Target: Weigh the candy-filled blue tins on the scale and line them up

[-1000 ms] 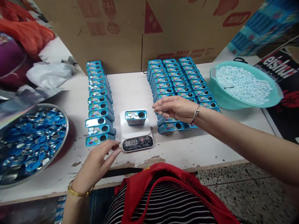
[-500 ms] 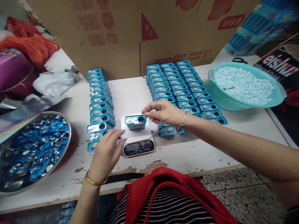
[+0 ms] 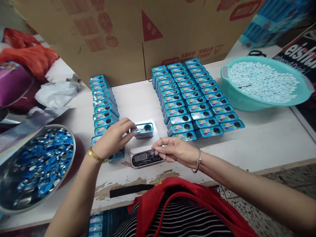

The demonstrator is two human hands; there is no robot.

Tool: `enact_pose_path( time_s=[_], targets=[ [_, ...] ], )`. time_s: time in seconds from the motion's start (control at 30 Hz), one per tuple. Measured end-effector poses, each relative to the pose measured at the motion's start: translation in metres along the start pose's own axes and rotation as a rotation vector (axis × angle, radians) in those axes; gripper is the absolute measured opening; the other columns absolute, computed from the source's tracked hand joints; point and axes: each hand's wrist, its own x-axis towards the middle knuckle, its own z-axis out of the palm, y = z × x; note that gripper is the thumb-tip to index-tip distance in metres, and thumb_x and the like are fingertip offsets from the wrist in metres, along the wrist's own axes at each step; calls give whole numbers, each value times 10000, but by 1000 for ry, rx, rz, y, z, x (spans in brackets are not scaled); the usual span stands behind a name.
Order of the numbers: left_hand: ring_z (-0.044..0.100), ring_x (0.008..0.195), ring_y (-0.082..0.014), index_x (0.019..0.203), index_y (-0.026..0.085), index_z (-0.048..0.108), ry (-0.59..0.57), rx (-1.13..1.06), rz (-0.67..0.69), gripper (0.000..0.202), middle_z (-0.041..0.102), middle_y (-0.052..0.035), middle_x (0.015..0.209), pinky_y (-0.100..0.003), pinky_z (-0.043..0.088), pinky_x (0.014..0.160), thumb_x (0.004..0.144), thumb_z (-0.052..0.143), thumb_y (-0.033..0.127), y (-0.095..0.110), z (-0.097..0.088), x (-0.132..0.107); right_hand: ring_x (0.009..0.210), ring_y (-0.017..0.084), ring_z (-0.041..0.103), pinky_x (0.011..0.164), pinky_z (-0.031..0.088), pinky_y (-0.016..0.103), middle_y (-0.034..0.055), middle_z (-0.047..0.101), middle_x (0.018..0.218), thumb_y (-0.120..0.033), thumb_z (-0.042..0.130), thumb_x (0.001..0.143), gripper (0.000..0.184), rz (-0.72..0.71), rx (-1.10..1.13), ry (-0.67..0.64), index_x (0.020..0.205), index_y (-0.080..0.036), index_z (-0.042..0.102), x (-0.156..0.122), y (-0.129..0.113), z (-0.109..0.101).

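A small blue candy tin (image 3: 145,134) with a round dark hole in its top stands on a white digital scale (image 3: 145,144). The scale's display reads what looks like 1559. My left hand (image 3: 116,136) is closed in a pinch at the tin's left end, over the small white candies on its lid; the fingers hide what they grip. Lower and to the right, my right hand (image 3: 176,152) hovers by the scale's display panel, thumb and fingers pinched together with a bit of white candy showing between them.
Blue tins (image 3: 102,107) stand in a column on the left, some with candies on top. Several more rows of tins (image 3: 184,92) are right of the scale. A turquoise basin (image 3: 247,102) holds pale candies; a metal bowl (image 3: 70,164) holds blue lids. A cardboard box (image 3: 123,62) stands behind.
My left hand has moved up and right from beside the scale to the tin's left end, closing its fingers. My right hand has come down from the tin toward the scale's display.
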Motion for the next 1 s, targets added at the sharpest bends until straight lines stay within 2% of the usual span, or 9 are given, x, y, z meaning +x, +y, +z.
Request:
enact_pose_path(
  time_s=[0.1,0.17,0.3,0.37,0.5,0.57,0.73,0.83,1.0],
  targets=[
    [505,717,-113,895,170,564,45,-56,13,100,547,-16,827,-252,427,663,898,504,250,6,-5,1,488,31,457,373,272,141,17,601,683,-222,718,711,195,47,148,5,834,-90,642,3,16,5],
    [509,706,-107,883,173,564,101,-112,15,86,552,-12,812,-243,430,649,891,526,250,20,-5,1,500,41,479,373,290,140,26,596,681,-263,699,742,212,77,261,-10,839,-85,638,6,21,11],
    [565,880,-146,1023,181,574,46,-165,127,168,595,-59,975,-284,479,754,890,539,277,59,-2,1,548,70,517,394,342,154,24,580,695,-390,598,837,266,68,489,-54,839,-125,615,2,18,19],
    [569,962,-171,1084,194,573,94,-126,123,227,602,-69,1040,-322,487,810,885,550,301,67,-2,-1,546,64,501,384,322,147,22,578,705,-362,584,853,233,34,497,-18,834,-131,610,-7,16,17],
    [580,840,-141,1042,236,601,465,-73,-109,177,629,-15,945,-322,491,773,874,570,282,49,-11,-10,516,40,440,358,245,134,23,583,731,-256,642,809,155,32,370,82,879,-118,635,-32,24,-3],
    [571,792,-132,1035,247,608,546,-55,-199,167,633,-2,914,-320,490,754,879,561,286,35,-11,-15,518,38,430,360,238,135,21,581,737,-239,682,769,175,55,344,150,894,-121,648,-42,38,-17],
    [578,814,-133,1032,198,614,443,-5,-145,176,641,-22,908,-300,485,760,876,562,262,23,4,-21,479,23,390,358,196,131,11,575,698,-269,748,696,253,99,317,306,884,-123,660,-49,77,-44],
    [584,840,-143,1010,181,617,394,21,-91,156,647,-41,931,-303,482,769,875,559,234,25,13,-21,444,10,353,353,162,139,8,582,693,-307,755,688,275,116,310,319,874,-130,656,-47,91,-51],
    [589,907,-172,1046,186,611,405,74,-84,187,640,-63,975,-340,481,819,878,552,244,23,17,-23,421,10,341,358,141,164,3,585,686,-339,753,680,288,93,289,298,855,-133,654,-43,98,-52]
  ],
)
